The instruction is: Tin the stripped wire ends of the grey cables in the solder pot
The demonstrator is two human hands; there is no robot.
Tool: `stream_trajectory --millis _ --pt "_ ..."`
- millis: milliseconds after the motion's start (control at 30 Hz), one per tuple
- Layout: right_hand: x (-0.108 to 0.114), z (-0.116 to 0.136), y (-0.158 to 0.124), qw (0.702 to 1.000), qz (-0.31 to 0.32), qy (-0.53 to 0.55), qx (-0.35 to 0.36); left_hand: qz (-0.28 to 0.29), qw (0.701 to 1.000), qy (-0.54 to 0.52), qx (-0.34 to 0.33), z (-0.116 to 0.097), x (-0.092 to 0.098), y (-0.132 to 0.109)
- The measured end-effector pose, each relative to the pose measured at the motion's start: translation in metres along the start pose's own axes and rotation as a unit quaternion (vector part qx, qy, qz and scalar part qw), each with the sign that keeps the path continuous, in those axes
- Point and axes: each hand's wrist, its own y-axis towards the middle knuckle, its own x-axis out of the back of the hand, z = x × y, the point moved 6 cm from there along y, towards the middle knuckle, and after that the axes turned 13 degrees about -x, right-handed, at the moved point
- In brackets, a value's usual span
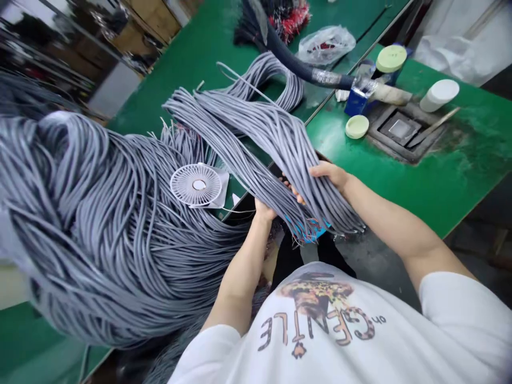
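Note:
Two thick bundles of grey cable span from the green table toward my body. My left hand (266,208) is wrapped under the left cable bundle (236,154), most of its fingers hidden by the cables. Around the right cable bundle (280,130) my right hand (330,175) is closed, thumb on top and fingertips showing on the inner side. The near ends of both bundles hang past my hands, with thin reddish and bare wires sticking out of the left one. A narrow dark gap separates the bundles near my hands.
A huge heap of grey cables (120,229) fills the left side. Close to my left hand lies a white fan (196,185). A coiled cable bundle (294,88) rests behind. To the right are a solder pot (400,129), a white canister (440,95) and a hose (296,61).

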Motion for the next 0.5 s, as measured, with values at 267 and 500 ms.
stream_trajectory --millis 267,500 --pt "-0.005 -0.01 0.034 0.976 -0.088 -0.196 0.014 0.055 0.998 0.012 0.025 -0.019 -0.02 -0.038" --pt "-0.024 -0.031 0.054 0.891 -0.253 -0.369 0.074 0.23 0.949 -0.111 0.184 -0.056 0.004 -0.066"
